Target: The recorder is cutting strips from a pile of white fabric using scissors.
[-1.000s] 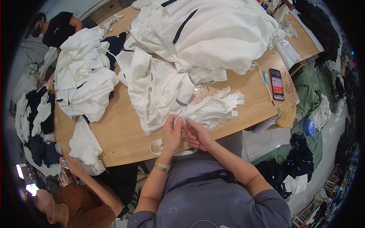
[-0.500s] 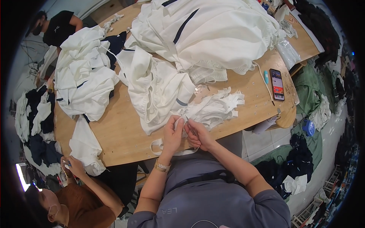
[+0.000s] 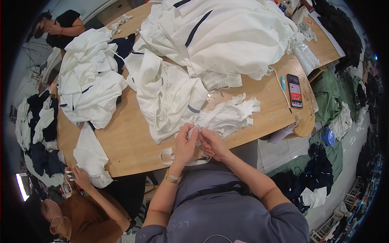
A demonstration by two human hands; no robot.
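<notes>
My left hand (image 3: 186, 141) is closed, pinching the end of a white fabric strip (image 3: 195, 126) between thumb and fingers. Close beside it, my right hand (image 3: 213, 144) has its fingers curled and its tips at the same spot; what it holds is hidden. A pile of cut white fabric strips (image 3: 233, 115) lies just past my hands. Left of that pile is a white garment (image 3: 166, 95) with a gathered edge and a dark patch. Below my hands, a looped white band (image 3: 167, 157) lies at the table's front edge.
A large heap of white garments (image 3: 239, 36) covers the far table (image 3: 129, 150). Another white heap (image 3: 91, 81) sits left. A phone (image 3: 294, 91), a turquoise tool (image 3: 283, 83) and a cord (image 3: 280, 87) lie right. A co-worker's hands (image 3: 79, 176) handle white cloth at lower left.
My fingertips have drawn slightly closer together at the strip, and a grey glint seen in my right hand no longer shows. The person at far left has raised a hand toward the head.
</notes>
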